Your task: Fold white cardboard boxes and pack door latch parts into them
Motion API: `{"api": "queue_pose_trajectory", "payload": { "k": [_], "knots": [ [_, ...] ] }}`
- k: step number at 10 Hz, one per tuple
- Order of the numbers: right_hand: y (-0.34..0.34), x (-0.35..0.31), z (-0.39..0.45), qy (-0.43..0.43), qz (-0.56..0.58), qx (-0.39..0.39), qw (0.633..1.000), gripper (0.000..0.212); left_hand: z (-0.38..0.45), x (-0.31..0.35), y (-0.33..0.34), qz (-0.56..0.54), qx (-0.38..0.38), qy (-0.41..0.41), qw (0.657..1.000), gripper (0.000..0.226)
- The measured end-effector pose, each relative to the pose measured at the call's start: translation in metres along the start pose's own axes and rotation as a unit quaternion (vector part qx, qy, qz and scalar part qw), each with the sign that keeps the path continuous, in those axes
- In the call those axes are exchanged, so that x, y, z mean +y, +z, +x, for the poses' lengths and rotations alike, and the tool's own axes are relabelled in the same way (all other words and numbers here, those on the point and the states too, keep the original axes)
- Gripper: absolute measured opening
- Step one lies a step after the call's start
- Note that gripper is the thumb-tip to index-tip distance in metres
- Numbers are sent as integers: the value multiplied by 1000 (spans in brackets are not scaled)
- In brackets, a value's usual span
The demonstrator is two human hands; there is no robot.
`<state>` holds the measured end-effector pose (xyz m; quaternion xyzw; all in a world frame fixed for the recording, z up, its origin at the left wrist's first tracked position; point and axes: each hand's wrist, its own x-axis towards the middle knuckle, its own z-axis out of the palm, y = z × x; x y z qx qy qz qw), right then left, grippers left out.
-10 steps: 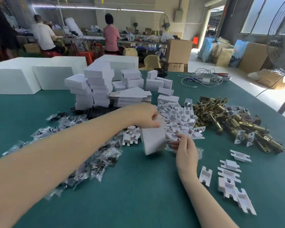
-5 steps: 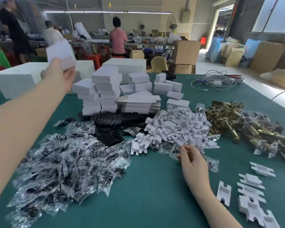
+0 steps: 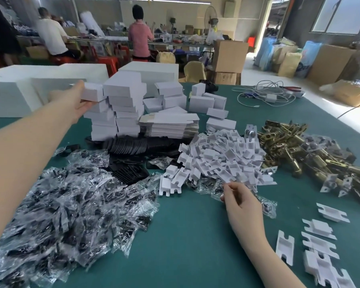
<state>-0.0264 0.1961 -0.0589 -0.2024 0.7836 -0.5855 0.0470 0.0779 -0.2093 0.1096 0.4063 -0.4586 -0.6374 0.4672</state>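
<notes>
The left hand (image 3: 76, 101), arm stretched far across the green table (image 3: 191, 235), grips a folded white box (image 3: 93, 92) at the top of the box stack (image 3: 116, 113). Right of it lie flat box blanks (image 3: 170, 123), then white cardboard inserts (image 3: 222, 161), where the right hand (image 3: 240, 206) pinches one piece. Brass latch parts (image 3: 312, 150) sit farthest right.

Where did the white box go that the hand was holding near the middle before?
The left hand carried the white box up and away, over to the stack of boxes, and still grips it. The right hand stayed at the pile of white inserts.
</notes>
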Motion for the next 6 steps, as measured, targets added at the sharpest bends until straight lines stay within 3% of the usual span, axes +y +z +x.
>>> {"api": "queue_pose_trajectory", "payload": {
  "k": [2, 4, 5, 6],
  "knots": [
    [0, 0, 0, 5, 4, -2, 1000, 11, 5, -6, 6, 76, 60, 16, 995, 36],
    [1, 2, 0, 5, 0, 1, 1000, 12, 8, -10, 10, 63, 75, 10, 995, 23],
    [1, 1, 0, 11, 4, 2, 1000, 11, -3, -10, 8, 65, 122, 37, 990, 24],
    [0, -6, -3, -5, 29, 18, 999, 11, -24, -11, 11, 68, 133, 156, 976, 42]
  ]
}}
